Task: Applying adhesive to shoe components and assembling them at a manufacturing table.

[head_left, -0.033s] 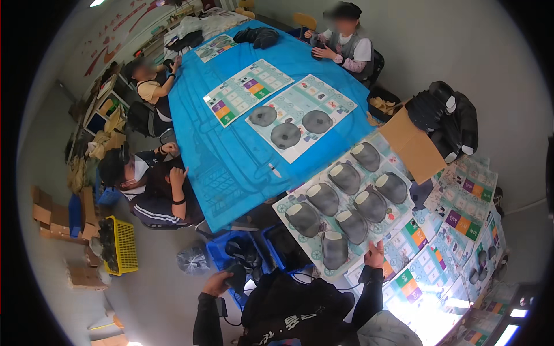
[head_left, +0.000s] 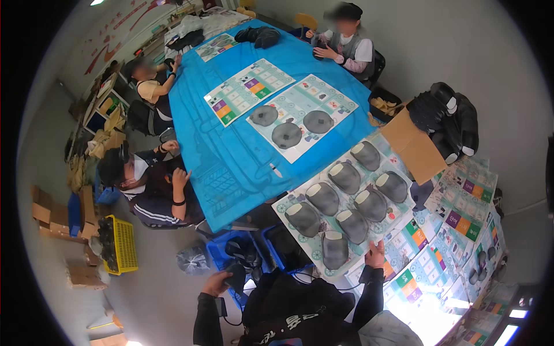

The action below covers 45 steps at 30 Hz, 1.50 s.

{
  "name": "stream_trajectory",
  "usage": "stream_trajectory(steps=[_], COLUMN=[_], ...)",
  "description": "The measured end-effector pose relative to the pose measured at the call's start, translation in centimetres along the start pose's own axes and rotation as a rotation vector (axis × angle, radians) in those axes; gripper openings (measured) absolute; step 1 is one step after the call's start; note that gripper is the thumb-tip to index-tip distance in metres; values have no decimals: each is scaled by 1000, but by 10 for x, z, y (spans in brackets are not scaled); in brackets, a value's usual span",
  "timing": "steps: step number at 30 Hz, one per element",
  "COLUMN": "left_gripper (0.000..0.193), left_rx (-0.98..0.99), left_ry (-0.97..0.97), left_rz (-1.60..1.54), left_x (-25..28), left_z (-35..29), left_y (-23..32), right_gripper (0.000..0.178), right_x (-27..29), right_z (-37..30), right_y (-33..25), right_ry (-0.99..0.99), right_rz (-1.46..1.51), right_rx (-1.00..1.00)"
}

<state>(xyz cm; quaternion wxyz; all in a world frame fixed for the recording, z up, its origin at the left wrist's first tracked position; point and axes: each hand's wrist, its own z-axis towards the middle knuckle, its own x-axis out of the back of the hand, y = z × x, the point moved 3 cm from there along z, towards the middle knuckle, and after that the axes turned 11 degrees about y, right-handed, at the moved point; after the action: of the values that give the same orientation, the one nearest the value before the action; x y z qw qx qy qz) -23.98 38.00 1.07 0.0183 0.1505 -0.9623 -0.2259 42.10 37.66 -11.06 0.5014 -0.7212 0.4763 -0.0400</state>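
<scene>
My left hand [head_left: 217,284] is closed around a dark, flat-looking piece [head_left: 235,278], held low beside the blue bin; its exact kind is unclear. At the lower right edge of a printed board [head_left: 300,241] is my right hand [head_left: 375,255], fingers apart and pointing up. Whether it touches the board cannot be made out. Several dark grey rounded pieces with pale straight ends lie in rows on this board, one of them [head_left: 334,250] nearest my right hand.
Beyond stretches a blue-covered table [head_left: 199,147] with another printed board [head_left: 294,151] bearing three grey pieces. Three people sit around it. Blue bins [head_left: 216,249] with dark contents stand by my left hand. Black items [head_left: 444,118] pile beside a cardboard sheet [head_left: 412,144]; a yellow crate [head_left: 124,245] stands left.
My hands and the pieces stay in place. The seated person at the left has shifted a raised hand slightly to the right.
</scene>
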Motion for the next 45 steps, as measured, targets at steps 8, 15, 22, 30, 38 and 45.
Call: stream_trajectory(steps=[8,15,22,30,38,45], left_gripper=[27,18,28,32,35,35], left_rx=[5,97,31,76,108,96], left_ry=[123,49,121,314,404,396], left_rz=[-71,-82,-369,-454,-447,-274], left_x=[55,123,174,219,222,208], left_z=[7,16,24,2,9,31], left_y=[3,-9,-29,-28,-6,23], right_gripper=[45,40,38,41,36,47], right_x=[-131,-309,-509,-667,-738,-776], right_z=[-2,35,100,173,225,260], right_y=[-20,18,80,169,221,238], right_ry=[-49,-192,-360,-400,-315,-294], right_rz=[5,92,107,127,85,65], right_rx=[-27,-69,-16,4,-29,30])
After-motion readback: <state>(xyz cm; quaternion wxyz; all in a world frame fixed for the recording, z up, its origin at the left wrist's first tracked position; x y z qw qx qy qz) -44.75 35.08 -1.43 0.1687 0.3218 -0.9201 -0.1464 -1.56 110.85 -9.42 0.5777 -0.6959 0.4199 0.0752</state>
